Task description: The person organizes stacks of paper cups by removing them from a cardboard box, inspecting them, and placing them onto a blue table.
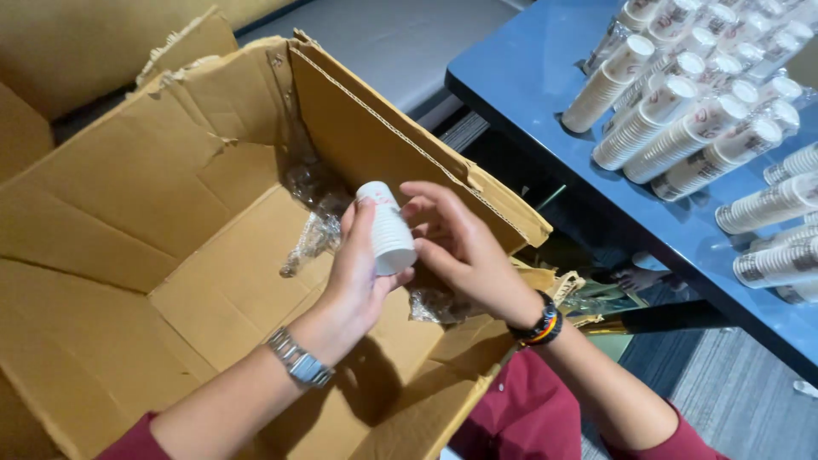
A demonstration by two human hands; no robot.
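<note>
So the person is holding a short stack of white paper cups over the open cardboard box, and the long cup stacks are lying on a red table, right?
Not quite: the table is blue, not red, as the head view shows. The rest holds: both hands, left and right, hold the short cup stack over the open cardboard box, and the long cup stacks lie on that table.

White ribbed cup stack; brown cardboard box; blue table; maroon sleeves; silver watch.

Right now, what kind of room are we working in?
Probably an office or event room being stocked. A blue table holds many sleeves of paper cups, and both hands, left hand and right hand, hold a short cup stack over a torn cardboard box.
</note>
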